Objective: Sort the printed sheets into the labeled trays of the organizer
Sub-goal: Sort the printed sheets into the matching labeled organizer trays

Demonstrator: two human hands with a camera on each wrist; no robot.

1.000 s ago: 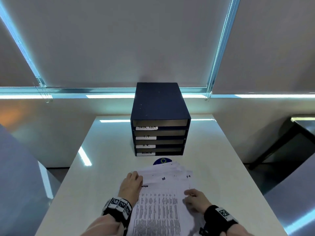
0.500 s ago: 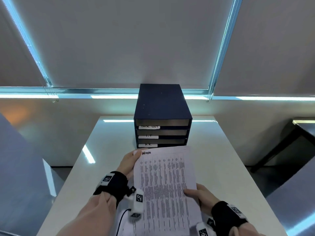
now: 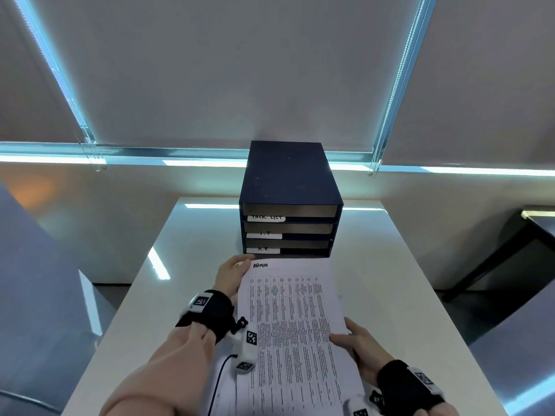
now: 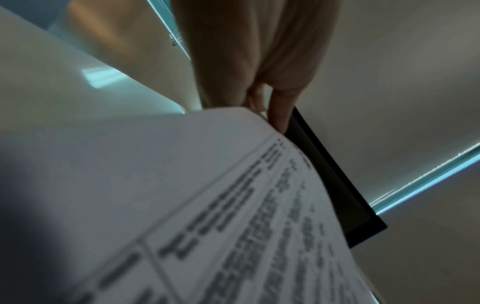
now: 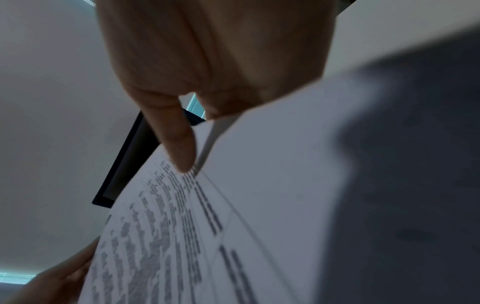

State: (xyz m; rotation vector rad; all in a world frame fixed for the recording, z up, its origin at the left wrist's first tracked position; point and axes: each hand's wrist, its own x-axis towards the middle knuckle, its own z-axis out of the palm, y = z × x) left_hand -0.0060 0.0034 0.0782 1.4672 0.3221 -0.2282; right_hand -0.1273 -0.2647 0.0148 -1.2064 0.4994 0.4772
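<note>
A printed sheet (image 3: 288, 319) headed "ADMIN" is held up off the table, in front of the dark blue organizer (image 3: 288, 181). My left hand (image 3: 232, 276) grips its top left corner. My right hand (image 3: 353, 343) pinches its right edge, thumb on the printed face. The organizer shows trays labeled "TASK LIST" (image 3: 265, 217), "I.T" (image 3: 264, 234) and "H.R." (image 3: 263, 250); the lowest tray is hidden behind the sheet. In the left wrist view the sheet (image 4: 233, 226) bends under my fingers (image 4: 279, 111). In the right wrist view my thumb (image 5: 179, 142) presses on the sheet (image 5: 182, 226).
The white table (image 3: 390, 280) runs out to edges on the left and right. A dark side table (image 3: 516, 253) stands to the right. Roller blinds cover the windows behind the organizer. More paper shows beneath the held sheet at the bottom (image 3: 225, 397).
Both hands lifted the top "ADMIN" sheet off the stack and raised it toward the organizer. It now covers the bottom tray and the stack from view.
</note>
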